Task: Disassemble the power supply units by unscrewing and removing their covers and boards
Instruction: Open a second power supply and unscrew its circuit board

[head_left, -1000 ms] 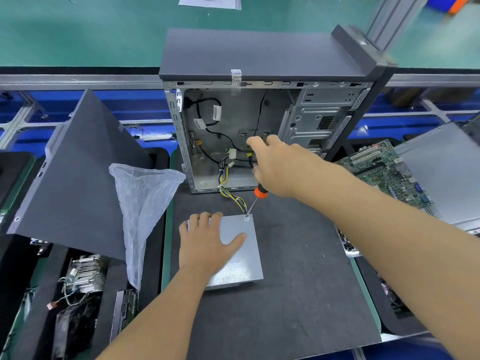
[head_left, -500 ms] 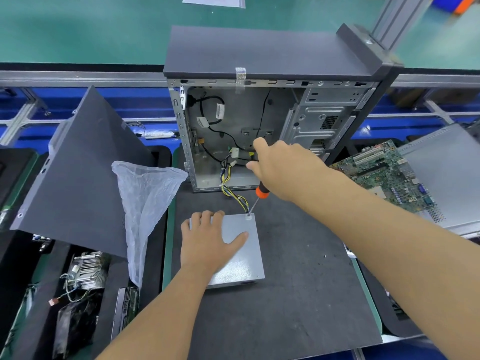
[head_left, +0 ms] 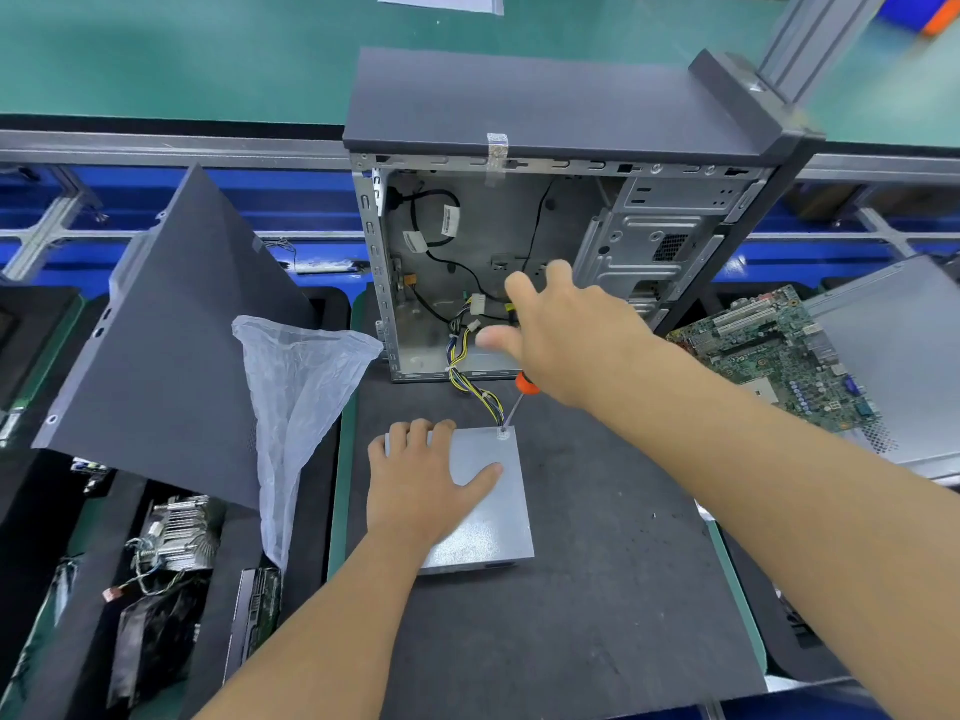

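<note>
Power supply unit [head_left: 483,504] lies on the dark mat [head_left: 597,589], left hand [head_left: 423,485] pressing it flat with spread fingers; right hand [head_left: 566,337], gripping the screwdriver [head_left: 519,397], should keep it seated on the corner screw [head_left: 503,434].

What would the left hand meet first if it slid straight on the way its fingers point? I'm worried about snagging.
Likely the wire bundle just past the supply, then the open case. The left hand points that way, but depth is unclear.
</note>
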`<state>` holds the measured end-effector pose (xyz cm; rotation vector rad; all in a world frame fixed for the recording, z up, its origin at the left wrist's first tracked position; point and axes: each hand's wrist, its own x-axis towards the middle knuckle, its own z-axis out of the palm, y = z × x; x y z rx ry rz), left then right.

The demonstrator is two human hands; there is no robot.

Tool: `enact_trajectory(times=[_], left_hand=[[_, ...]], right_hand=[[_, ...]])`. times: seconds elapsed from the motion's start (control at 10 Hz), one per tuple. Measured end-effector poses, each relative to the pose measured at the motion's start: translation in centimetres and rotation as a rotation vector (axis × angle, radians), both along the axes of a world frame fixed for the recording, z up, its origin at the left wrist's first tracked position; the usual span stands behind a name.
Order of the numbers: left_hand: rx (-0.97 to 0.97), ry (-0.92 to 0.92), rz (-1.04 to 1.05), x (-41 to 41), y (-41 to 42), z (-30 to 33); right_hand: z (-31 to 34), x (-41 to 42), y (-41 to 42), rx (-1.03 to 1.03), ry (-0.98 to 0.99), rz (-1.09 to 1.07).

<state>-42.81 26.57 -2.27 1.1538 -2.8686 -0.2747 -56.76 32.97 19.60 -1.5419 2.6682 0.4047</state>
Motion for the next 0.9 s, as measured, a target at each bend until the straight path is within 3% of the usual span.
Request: enact_trajectory(times=[0.1,0.2,0.3,0.4,0.5,0.6,0.9], left_hand=[[-0.001,-0.004,0.000,0.0,0.0,0.0],[-0.002,-0.011,-0.003,0.0,0.0,0.0],[-0.004,-0.011,-0.004,0.0,0.0,0.1],[-0.005,-0.009,-0.007,0.0,0.0,0.1],[-0.004,-0.013,-0.010,0.0,0.0,0.1],[-0.003,-0.008,-0.010,0.0,0.0,0.2],[-0.007,-0.015,-0.010,0.1,0.1,0.3]], right_hand=[[-0.1,-0.2,0.2,-0.066,0.034,0.008],[-0.1,-0.5,0.2,-0.119,-0.050,0.085],[0.1,-0.9,0.1,-0.130,-0.278,0.090],[0.1,-1.4,0.2,-0.128,-0.386,0.044],[0.0,-1.5,0.4,-0.098,-0.275,-0.087],[0.0,-1.4,0.6,-0.071,-0.048,-0.072],[0.1,-1.4,0.7,-0.086,-0.232,0.035]])
